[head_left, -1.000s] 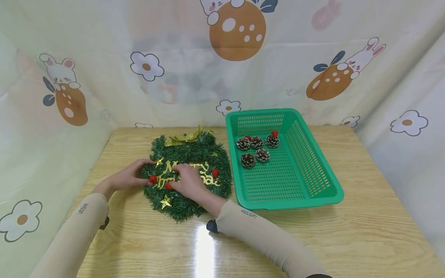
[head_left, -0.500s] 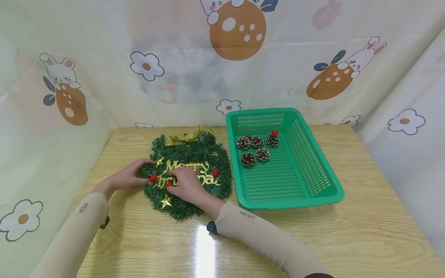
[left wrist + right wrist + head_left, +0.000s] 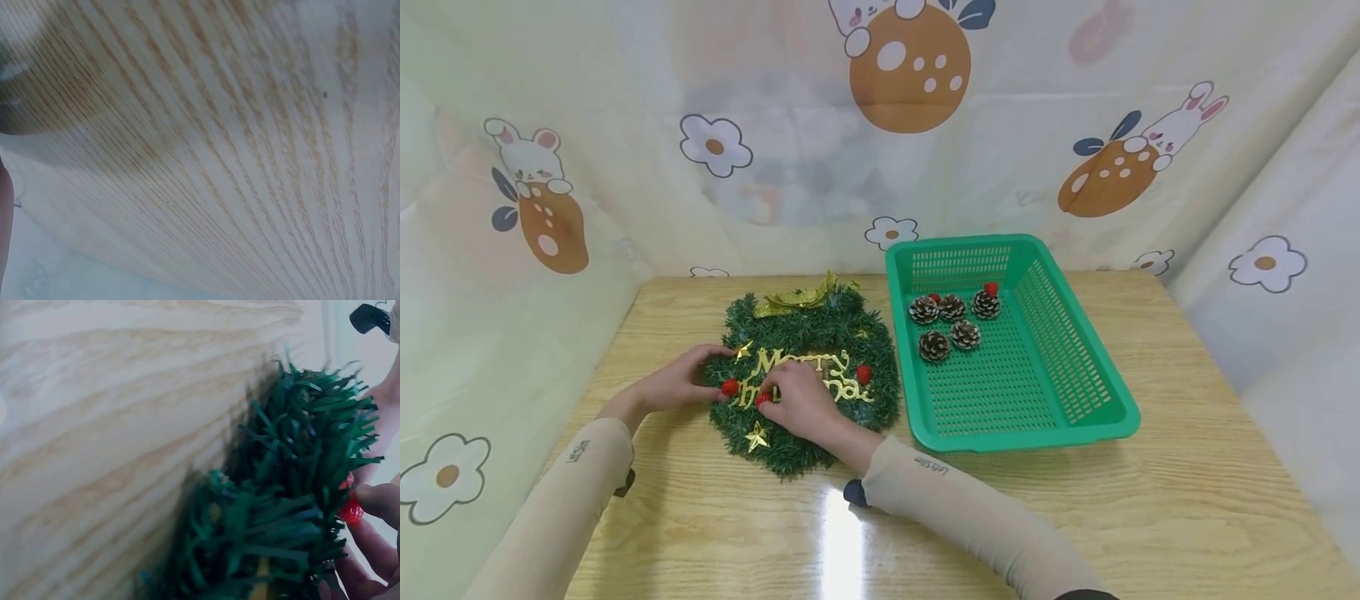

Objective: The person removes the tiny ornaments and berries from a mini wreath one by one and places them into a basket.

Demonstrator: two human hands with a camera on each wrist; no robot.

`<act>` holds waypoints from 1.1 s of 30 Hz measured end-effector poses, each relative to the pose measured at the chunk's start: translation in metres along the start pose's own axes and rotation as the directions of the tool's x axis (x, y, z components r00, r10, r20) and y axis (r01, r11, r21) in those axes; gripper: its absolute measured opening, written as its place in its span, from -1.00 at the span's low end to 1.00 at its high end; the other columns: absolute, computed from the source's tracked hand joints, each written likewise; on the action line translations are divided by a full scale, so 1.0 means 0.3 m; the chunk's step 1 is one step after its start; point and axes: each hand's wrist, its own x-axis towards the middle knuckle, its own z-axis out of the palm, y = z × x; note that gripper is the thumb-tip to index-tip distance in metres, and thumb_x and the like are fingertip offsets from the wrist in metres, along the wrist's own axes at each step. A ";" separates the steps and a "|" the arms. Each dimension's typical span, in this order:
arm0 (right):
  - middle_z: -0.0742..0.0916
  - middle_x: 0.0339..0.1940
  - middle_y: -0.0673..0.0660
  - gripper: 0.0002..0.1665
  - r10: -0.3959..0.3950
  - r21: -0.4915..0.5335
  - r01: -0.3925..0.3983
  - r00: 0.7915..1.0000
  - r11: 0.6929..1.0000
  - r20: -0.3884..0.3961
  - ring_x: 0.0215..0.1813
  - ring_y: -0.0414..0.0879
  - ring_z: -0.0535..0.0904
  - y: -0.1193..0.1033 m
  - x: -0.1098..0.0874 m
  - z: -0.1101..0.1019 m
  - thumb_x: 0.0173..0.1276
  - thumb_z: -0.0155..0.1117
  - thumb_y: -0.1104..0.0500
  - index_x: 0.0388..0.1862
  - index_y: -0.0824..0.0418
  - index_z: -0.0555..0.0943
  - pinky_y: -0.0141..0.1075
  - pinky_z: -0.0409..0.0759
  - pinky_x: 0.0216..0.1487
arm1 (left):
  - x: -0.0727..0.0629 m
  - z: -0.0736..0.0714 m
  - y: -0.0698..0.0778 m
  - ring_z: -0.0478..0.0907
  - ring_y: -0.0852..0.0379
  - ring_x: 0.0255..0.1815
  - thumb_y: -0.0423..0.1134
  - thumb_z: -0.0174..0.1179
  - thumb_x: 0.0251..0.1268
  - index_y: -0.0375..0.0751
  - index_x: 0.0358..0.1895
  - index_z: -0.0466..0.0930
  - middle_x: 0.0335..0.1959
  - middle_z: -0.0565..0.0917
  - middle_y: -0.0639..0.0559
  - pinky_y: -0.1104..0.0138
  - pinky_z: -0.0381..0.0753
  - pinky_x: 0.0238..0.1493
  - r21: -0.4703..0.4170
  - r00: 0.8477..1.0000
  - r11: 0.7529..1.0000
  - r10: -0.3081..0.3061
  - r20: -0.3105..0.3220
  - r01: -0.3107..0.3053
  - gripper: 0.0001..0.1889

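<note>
A green tinsel Christmas wreath [image 3: 805,454] lies on the table, with a gold "Merry Christmas" sign [image 3: 850,390] across its middle. My left hand [image 3: 673,379] holds the wreath's left edge, its thumb beside a red berry [image 3: 730,387] and its index finger by a gold star [image 3: 742,350]. My right hand [image 3: 805,400] reaches over the sign and pinches another red berry [image 3: 352,503] between thumb and fingers, down at the wreath. That hand covers part of the lettering. The left wrist view shows mostly table, with only a sliver of hand at its edge.
Right of the wreath stands a green plastic basket [image 3: 1022,437] with several pine cones [image 3: 935,346] and red berries [image 3: 991,289] inside. A gold bow [image 3: 797,300] tops the wreath; another gold star [image 3: 757,436] sits low on it. A printed curtain [image 3: 805,208] hangs behind the table.
My right hand's index finger has come down from the sign toward the thumb, closing around the red berry. The left hand and the wreath have stayed in place.
</note>
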 end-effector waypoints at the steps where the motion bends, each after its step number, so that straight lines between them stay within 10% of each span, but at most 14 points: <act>1: 0.69 0.06 0.06 -0.79 0.008 0.017 -0.008 1.000 1.000 0.001 0.15 -0.01 0.55 -0.001 0.003 -0.003 0.28 0.38 0.08 -0.13 0.10 0.74 -0.20 0.49 0.21 | 0.000 0.000 0.001 0.04 -0.36 0.45 -0.22 0.41 0.17 -0.33 0.38 0.24 0.41 0.22 -0.35 -0.29 -0.04 0.40 -0.002 1.000 1.000 0.000 0.000 0.000 -0.24; 12: 0.72 -0.18 0.00 -0.76 0.162 0.279 -0.151 0.987 0.948 -0.015 -0.23 -0.20 0.59 -0.011 0.046 -0.069 0.32 0.36 0.16 -0.05 0.15 0.70 -0.41 0.55 -0.24 | -0.001 -0.006 -0.004 0.01 -0.38 0.46 -0.25 0.40 0.17 -0.34 0.39 0.22 0.42 0.19 -0.37 -0.32 -0.04 0.38 -0.017 1.000 1.000 -0.019 0.012 0.019 -0.24; 19: 0.72 -0.17 -0.01 -0.74 0.264 0.412 -0.249 0.964 0.876 0.023 -0.13 -0.20 0.62 -0.031 0.078 -0.140 0.33 0.35 0.17 0.00 0.14 0.66 -0.40 0.61 -0.17 | -0.003 -0.005 -0.003 0.00 -0.36 0.46 -0.21 0.41 0.17 -0.32 0.39 0.23 0.41 0.21 -0.35 -0.30 -0.06 0.40 -0.023 1.000 1.000 -0.020 0.013 0.020 -0.23; 33: 0.68 0.00 0.08 -0.64 0.294 0.435 -0.253 0.956 0.864 -0.029 0.06 -0.10 0.58 0.010 0.141 -0.338 0.39 0.30 0.16 0.14 0.17 0.58 -0.34 0.55 0.00 | -0.007 -0.004 0.004 0.00 -0.40 0.45 -0.20 0.42 0.13 -0.31 0.41 0.21 0.42 0.18 -0.38 -0.30 -0.08 0.40 -0.011 1.000 1.000 -0.028 0.010 0.028 -0.19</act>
